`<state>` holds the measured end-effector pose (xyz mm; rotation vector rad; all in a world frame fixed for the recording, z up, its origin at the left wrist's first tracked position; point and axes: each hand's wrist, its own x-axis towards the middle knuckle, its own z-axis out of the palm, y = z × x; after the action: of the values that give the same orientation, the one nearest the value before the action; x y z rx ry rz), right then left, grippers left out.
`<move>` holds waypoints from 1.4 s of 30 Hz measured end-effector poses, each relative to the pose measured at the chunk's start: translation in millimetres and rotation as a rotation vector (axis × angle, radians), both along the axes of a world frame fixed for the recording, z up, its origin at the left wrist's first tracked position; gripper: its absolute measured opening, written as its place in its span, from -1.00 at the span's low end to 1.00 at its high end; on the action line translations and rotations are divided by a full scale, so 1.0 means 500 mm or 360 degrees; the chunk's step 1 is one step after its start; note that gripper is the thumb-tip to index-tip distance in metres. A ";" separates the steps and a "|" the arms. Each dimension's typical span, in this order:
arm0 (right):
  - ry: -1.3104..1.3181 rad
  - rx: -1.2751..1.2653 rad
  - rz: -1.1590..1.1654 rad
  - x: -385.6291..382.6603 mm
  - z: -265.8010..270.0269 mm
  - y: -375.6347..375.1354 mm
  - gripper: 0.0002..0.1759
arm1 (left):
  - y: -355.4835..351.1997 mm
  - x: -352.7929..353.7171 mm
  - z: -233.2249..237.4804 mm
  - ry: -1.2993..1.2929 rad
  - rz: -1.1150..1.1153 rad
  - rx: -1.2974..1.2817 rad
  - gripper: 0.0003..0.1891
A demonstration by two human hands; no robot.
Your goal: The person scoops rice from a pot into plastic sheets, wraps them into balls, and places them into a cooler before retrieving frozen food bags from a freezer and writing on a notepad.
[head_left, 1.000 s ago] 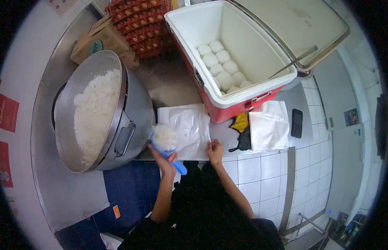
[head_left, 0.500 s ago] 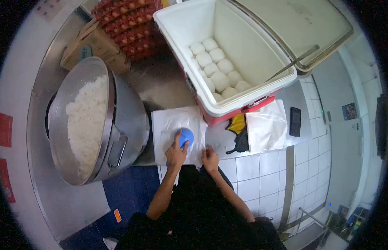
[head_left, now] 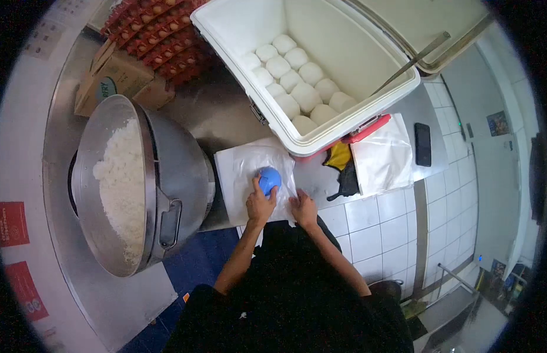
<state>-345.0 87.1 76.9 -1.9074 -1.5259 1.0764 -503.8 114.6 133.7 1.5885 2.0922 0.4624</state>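
Observation:
My left hand is closed around a rounded blue bowl, which looks upside down on a stack of clear plastic sheets. Whatever lies under the bowl is hidden. At the right front edge of the stack, my right hand has its fingers pinched on the plastic. To the left stands a big metal pot with white cooked rice heaped in its wide, tilted top. Beyond the plastic, an open white and red cooler holds rows of round white wrapped packs.
Egg trays and a cardboard box stand at the back left. Right of the stack lie a yellow and black cloth, more plastic sheets and a phone. A long metal utensil leans across the cooler's rim.
My head view has shifted, so the scene sits differently. My left hand stays on the blue bowl, and my right hand remains at the plastic's edge.

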 end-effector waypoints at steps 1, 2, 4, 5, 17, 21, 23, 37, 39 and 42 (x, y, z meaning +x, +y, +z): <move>-0.0008 0.0009 0.0002 0.001 -0.004 0.009 -0.69 | 0.007 0.000 -0.008 -0.0068 0.0036 0.0078 -0.28; -0.0089 0.0114 0.0060 0.003 -0.005 0.009 -0.68 | 0.004 0.002 -0.015 -0.0077 0.0049 0.0083 -0.28; -0.0162 0.0236 0.0132 -0.004 0.020 0.023 -0.67 | -0.002 -0.003 -0.015 -0.0045 0.0062 0.0180 -0.29; -0.0251 0.0148 0.0156 -0.010 0.046 0.034 -0.65 | -0.017 -0.010 -0.011 -0.0042 0.0083 0.0181 -0.29; -0.0282 0.0548 0.0675 -0.011 0.026 0.217 -0.77 | -0.092 -0.002 0.085 -0.0355 0.0324 0.0694 -0.43; -0.0312 0.0520 0.0855 -0.004 0.014 0.240 -0.76 | -0.111 -0.017 0.271 -0.0514 0.0311 0.0895 -0.43; -0.0408 0.0347 0.0850 -0.002 0.019 0.244 -0.73 | -0.132 -0.044 0.445 -0.0236 0.0242 0.1214 -0.40; -0.0636 0.0409 0.1068 -0.138 0.102 0.309 -0.69 | -0.064 -0.126 0.590 -0.0172 -0.0397 0.0985 -0.50; -0.0270 0.0640 0.1060 -0.121 0.144 0.256 -0.86 | -0.023 -0.087 0.439 -0.0089 -0.0520 0.0660 -0.47; -0.0061 0.0881 0.0983 -0.084 0.166 0.188 -0.83 | 0.053 -0.153 0.082 0.0836 -0.0402 0.0819 -0.57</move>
<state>-387.1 181.2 160.0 -1.1121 -2.2249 0.7174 -580.0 141.1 174.8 2.4619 2.1938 0.5721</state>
